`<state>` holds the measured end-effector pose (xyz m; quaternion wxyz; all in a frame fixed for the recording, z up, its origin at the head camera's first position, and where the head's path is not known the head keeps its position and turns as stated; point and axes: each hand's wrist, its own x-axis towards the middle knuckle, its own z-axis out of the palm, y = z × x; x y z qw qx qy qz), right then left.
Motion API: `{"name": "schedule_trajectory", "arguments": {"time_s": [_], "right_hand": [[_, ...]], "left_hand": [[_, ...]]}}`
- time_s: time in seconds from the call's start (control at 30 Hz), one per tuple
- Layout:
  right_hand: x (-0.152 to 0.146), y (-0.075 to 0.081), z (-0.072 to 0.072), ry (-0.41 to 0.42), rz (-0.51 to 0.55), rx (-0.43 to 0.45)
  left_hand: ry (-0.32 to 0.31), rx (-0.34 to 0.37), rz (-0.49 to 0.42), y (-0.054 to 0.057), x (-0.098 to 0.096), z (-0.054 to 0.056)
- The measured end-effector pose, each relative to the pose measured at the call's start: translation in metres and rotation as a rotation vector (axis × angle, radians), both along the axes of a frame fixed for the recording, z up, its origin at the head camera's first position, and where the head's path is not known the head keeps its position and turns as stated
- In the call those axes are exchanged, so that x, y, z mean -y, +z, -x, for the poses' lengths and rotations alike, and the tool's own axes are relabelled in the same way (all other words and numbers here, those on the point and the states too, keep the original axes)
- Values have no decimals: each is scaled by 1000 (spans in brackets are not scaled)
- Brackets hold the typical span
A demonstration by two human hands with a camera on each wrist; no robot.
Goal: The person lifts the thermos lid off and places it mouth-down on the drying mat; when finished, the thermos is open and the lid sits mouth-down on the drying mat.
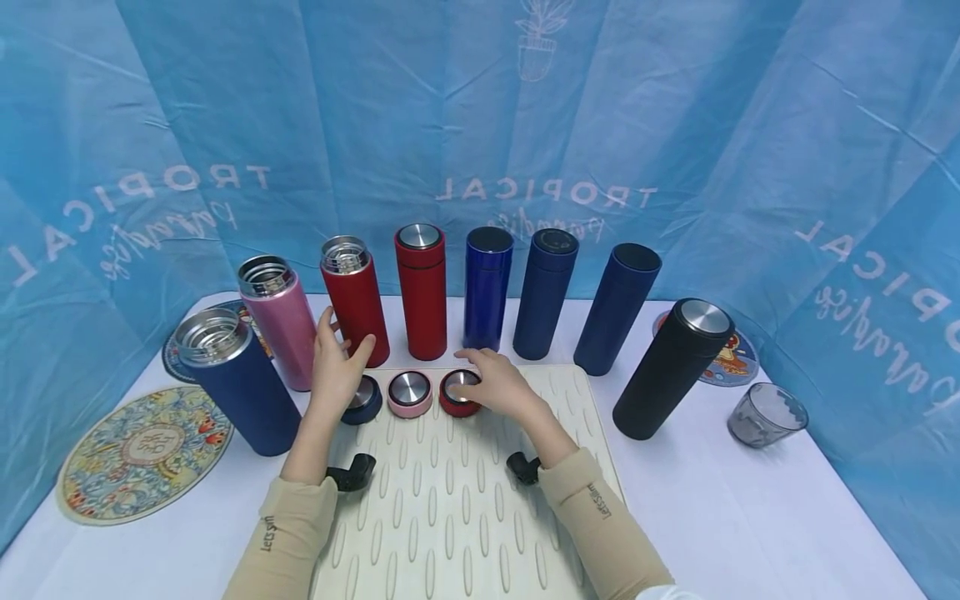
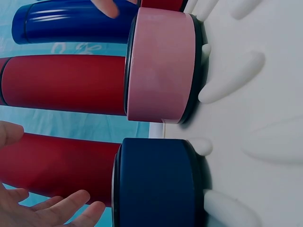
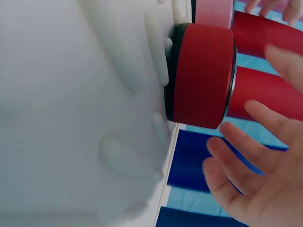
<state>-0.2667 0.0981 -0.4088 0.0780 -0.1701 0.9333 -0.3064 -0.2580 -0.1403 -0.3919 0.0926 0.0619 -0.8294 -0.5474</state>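
Observation:
My left hand [image 1: 333,379] reaches toward a red thermos bottle [image 1: 358,304] without a lid, its bare steel neck showing. The thumb and fingers are spread on either side of its body; contact cannot be made out. In the left wrist view, the left hand [image 2: 52,210] appears behind a navy lid [image 2: 154,184]. My right hand [image 1: 498,383] hovers over a red lid [image 1: 457,407] with a steel top. The right wrist view has the right hand's fingers [image 3: 258,146] loosely spread beside that lid. Between the hands sits a pink lid [image 1: 410,407].
Lidless pink [image 1: 281,325] and navy [image 1: 243,383] bottles stand left. Behind and to the right are lidded red [image 1: 422,304], blue [image 1: 486,292], navy [image 1: 545,300] and black [image 1: 667,375] bottles. A glass [image 1: 765,417] stands right of a ribbed cream mat [image 1: 450,517]. Round patterned placemats [image 1: 142,454] lie at the sides.

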Motion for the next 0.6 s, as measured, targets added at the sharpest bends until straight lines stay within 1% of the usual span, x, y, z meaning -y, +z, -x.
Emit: {"name": "schedule_trajectory", "arguments": {"time_s": [0.1, 0.2, 0.37, 0.6], "right_hand": [[-8, 1, 0, -45, 119, -40], [-15, 2, 0, -81, 193, -59], [-27, 6, -2, -134, 251, -63], [-45, 10, -6, -190, 287, -61]], "left_hand": [[1, 7, -5, 0, -1, 0], [1, 9, -11, 1, 0, 0], [-5, 10, -15, 1, 0, 0], [-7, 7, -17, 2, 0, 0]]}}
